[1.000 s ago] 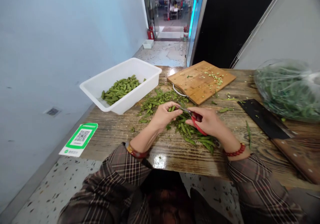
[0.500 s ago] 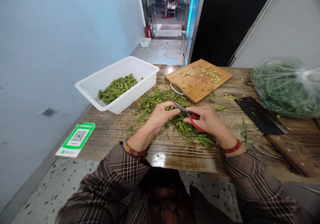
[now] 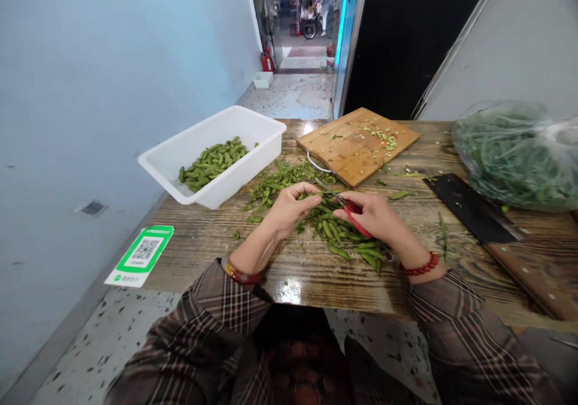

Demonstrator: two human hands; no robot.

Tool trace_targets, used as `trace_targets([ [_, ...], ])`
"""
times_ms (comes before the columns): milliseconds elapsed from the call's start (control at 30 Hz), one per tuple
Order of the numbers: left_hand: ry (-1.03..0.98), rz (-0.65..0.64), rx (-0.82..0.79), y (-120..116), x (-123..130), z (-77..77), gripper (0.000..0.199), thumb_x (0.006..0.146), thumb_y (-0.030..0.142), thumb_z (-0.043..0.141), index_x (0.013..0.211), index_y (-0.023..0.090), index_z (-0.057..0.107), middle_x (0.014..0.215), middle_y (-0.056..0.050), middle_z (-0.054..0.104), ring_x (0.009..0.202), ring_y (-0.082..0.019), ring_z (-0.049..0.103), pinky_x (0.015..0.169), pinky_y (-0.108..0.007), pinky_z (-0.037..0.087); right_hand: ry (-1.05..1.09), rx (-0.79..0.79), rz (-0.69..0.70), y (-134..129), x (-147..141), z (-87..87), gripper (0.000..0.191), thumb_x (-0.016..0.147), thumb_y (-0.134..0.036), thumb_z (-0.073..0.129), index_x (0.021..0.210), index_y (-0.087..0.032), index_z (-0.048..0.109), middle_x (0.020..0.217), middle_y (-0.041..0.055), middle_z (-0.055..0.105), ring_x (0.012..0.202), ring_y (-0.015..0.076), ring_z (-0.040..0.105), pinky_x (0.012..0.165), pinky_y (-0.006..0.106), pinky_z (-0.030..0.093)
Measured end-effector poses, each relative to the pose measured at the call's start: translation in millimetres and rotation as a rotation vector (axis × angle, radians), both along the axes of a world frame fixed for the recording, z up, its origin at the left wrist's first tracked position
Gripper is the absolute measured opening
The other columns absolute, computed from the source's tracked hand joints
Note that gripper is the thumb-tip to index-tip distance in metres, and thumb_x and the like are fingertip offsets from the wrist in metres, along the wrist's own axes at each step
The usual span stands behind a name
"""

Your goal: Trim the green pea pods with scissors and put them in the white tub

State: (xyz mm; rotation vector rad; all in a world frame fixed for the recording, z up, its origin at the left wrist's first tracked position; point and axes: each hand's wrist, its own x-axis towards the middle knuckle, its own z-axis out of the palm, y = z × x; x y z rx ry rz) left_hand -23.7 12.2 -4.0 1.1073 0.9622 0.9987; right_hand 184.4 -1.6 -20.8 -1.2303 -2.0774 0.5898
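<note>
Pinches, in the left hand [image 3: 291, 207], a mostly hidden green soybean pod [image 3: 301, 196]; grips, in the right hand [image 3: 378, 215], one pair of red-handled scissors [image 3: 357, 224]. Hides part of the pod heap [image 3: 333, 231], uncountable, on the wooden table [image 3: 198, 257]. Around it: one white tub [image 3: 253, 170], part-filled; one cutting board [image 3: 336, 146] ahead; rightward, one cleaver [image 3: 469, 209], one plastic bag [image 3: 510, 158] of greens.

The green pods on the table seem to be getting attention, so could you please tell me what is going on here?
Someone's right hand holds red-handled scissors, blades close to the left hand, which appears to pinch a green pod. Loose pods lie beneath and around both hands on the wooden table, and more pods sit in the white tub to the left. A cutting board lies beyond, with a cleaver to the right.
</note>
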Motion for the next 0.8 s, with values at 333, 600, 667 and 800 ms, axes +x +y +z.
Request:
trace_targets([
  [333, -0.169, 0.011, -0.055, 3.7, -2.8, 1.1, 0.029, 0.065, 0.026, 0.077, 0.080, 0.015, 0.053, 0.074, -0.002, 0.068, 0.045, -0.004, 0.049, 0.036, -0.014, 0.020, -0.080, 0.106, -0.030, -4.9, -3.4, 4.1, 0.044, 0.079, -0.049, 0.066, 0.111, -0.019, 0.066, 0.077, 0.0039, 0.065, 0.067, 0.0175, 0.058, 0.062, 0.028, 0.043],
  [600, -0.216, -0.055, -0.064, 1.9, 1.1, -4.7, 0.032, 0.065, 0.028, 0.078, 0.082, 0.016, 0.054, 0.065, 0.002, 0.065, 0.041, -0.005, 0.049, 0.035, -0.015, 0.023, -0.079, 0.129, -0.014, -6.0, -7.3, 2.2, 0.050, 0.077, -0.053, 0.066, 0.113, -0.019, 0.066, 0.083, 0.0059, 0.067, 0.070, 0.0180, 0.060, 0.064, 0.029, 0.044],
  [667, -0.210, -0.061, -0.067, 0.8, 2.5, -4.8, 0.034, 0.065, 0.029, 0.079, 0.081, 0.016, 0.053, 0.068, 0.000, 0.067, 0.042, -0.005, 0.050, 0.036, -0.015, 0.024, -0.065, 0.141, -0.010, -6.0, -7.8, 1.6, 0.048, 0.077, -0.052, 0.067, 0.113, -0.019, 0.066, 0.083, 0.0055, 0.067, 0.069, 0.0176, 0.059, 0.063, 0.028, 0.044],
  [800, -0.201, -0.082, -0.090, -1.8, 5.2, -3.3, 0.033, 0.066, 0.030, 0.078, 0.078, 0.015, 0.051, 0.073, -0.003, 0.070, 0.042, -0.004, 0.051, 0.037, -0.015, 0.024, -0.028, 0.172, -0.009, -6.6, -8.8, 1.6, 0.045, 0.079, -0.052, 0.066, 0.109, -0.019, 0.066, 0.076, 0.0037, 0.066, 0.065, 0.0164, 0.058, 0.061, 0.027, 0.042],
])
